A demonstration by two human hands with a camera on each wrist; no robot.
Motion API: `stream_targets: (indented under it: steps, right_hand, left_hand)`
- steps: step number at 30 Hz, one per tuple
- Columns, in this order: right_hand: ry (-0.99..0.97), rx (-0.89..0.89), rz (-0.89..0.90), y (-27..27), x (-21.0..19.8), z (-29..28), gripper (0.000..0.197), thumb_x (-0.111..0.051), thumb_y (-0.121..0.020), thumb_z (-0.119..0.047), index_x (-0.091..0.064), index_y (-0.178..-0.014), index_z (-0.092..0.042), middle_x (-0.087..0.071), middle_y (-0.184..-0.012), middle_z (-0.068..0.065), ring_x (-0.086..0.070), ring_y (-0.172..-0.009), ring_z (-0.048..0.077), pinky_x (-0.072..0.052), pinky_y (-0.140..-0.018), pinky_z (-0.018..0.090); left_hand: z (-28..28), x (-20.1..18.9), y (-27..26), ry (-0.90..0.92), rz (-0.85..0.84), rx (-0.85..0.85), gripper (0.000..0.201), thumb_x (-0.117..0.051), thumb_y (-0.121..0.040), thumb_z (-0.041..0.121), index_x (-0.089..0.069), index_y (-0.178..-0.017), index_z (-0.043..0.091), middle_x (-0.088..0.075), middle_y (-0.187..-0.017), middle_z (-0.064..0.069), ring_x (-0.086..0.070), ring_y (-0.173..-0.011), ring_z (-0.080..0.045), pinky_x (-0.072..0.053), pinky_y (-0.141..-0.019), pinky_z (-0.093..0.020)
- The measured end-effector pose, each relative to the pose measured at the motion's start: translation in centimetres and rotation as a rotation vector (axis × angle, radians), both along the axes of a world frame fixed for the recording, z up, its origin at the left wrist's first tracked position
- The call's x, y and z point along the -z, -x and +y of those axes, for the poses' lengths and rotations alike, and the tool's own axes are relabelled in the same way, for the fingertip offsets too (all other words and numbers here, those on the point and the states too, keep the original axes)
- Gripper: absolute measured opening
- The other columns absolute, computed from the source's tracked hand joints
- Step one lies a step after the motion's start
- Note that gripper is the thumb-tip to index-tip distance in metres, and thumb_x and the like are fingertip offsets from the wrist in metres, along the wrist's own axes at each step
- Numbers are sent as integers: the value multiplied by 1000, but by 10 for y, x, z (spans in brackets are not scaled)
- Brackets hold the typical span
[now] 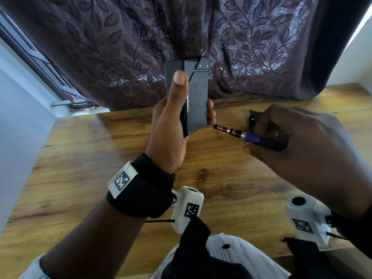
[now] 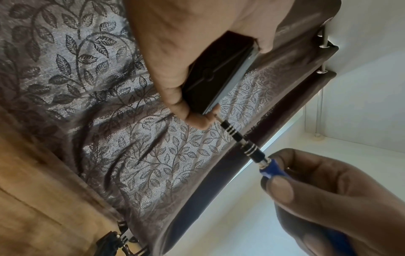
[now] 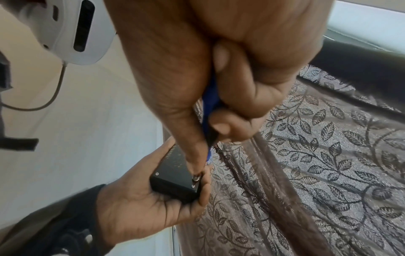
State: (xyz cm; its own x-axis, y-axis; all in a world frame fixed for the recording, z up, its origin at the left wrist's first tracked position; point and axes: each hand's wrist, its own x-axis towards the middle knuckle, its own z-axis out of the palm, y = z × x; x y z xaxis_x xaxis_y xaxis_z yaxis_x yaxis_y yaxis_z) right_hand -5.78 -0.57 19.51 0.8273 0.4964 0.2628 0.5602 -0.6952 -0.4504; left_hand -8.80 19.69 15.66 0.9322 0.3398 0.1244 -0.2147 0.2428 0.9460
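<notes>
- Left hand [image 1: 169,129] wrapped round the black box [image 1: 198,93], held upright over the bench [image 1: 100,158].
- Right hand [image 1: 306,150] pinching a blue screwdriver [image 1: 234,132], tip at the box's 5 o'clock corner.

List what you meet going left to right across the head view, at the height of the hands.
Window → left hand, gripping the black box → screwdriver, its tip at the box's lower corner → right hand, holding the screwdriver's handle.
</notes>
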Motion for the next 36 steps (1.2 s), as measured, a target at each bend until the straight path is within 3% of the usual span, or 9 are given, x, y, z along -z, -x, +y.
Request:
stream_targets:
  steps: [6,10,12,15,19,24,28,34,36]
  right_hand:
    - [-11,3,49,-1,3,-1,44,-58,-90,-54,-60,-57,-26,-58,-51,-3,-55,-49,16,-48,-53,34]
    - [13,-6,92,-3,1,1,28,-68,-75,-61,-59,-79,-35,-62,-71,-17,-55,-63,-1,-39,-55,21]
    - [16,-24,71,-2,1,0,34,-75,-67,-57,-58,-85,-34,-62,-82,-17,-53,-68,-4,-42,-58,25]
    - [-15,-3,14,-3,2,0,24,-73,-73,-52,-65,-76,-30,-63,-71,-14,-52,-58,2,-43,-56,23]
    - [-18,22,68,-8,6,0,43,-56,-87,-56,-68,-61,-23,-62,-55,-3,-57,-52,16,-50,-56,36]
    - [7,-29,166,-8,5,3,32,-69,-70,-64,-60,-81,-36,-64,-68,-20,-58,-69,-4,-42,-56,25]
    - [22,-52,41,-1,3,2,22,-79,-72,-42,-62,-84,-33,-62,-78,-20,-53,-66,-7,-41,-55,23]
    - [62,-30,102,-5,5,5,33,-55,-86,-56,-66,-71,-28,-65,-61,-9,-56,-53,3,-51,-55,31]
    - [103,-50,122,-3,2,5,31,-55,-84,-58,-65,-75,-31,-65,-63,-13,-56,-56,0,-45,-53,22]
  left_hand:
    - [-1,-1,-1,-45,0,-4,49,-36,-105,49,-63,-110,9,-65,-93,-21,-62,-85,-36,-55,-83,-56]
    - [0,0,-1,-47,0,-15,49,-36,-105,49,-63,-108,8,-66,-92,-22,-61,-84,-36,-55,-83,-56]
    - [-1,2,-1,-32,1,-16,49,-35,-106,49,-63,-110,9,-65,-93,-22,-60,-85,-35,-54,-81,-54]
    - [-3,5,-2,-28,4,-17,48,-38,-105,48,-63,-109,7,-64,-93,-23,-60,-83,-35,-53,-79,-51]
    - [-4,10,-1,-11,14,-15,45,-41,-103,47,-65,-106,9,-64,-91,-23,-60,-81,-34,-54,-75,-46]
    - [1,11,-2,11,-2,-9,48,-35,-105,49,-63,-112,11,-63,-92,-21,-59,-82,-33,-54,-76,-46]
    - [2,15,-3,15,-6,-5,53,-32,-104,52,-59,-118,9,-62,-94,-22,-59,-83,-34,-53,-79,-50]
    - [5,27,-2,9,-18,-9,55,-28,-107,50,-59,-125,9,-64,-96,-22,-62,-91,-38,-51,-87,-53]
    - [6,29,-1,30,2,-2,64,-27,-107,52,-56,-132,1,-65,-99,-21,-64,-92,-37,-53,-87,-49]
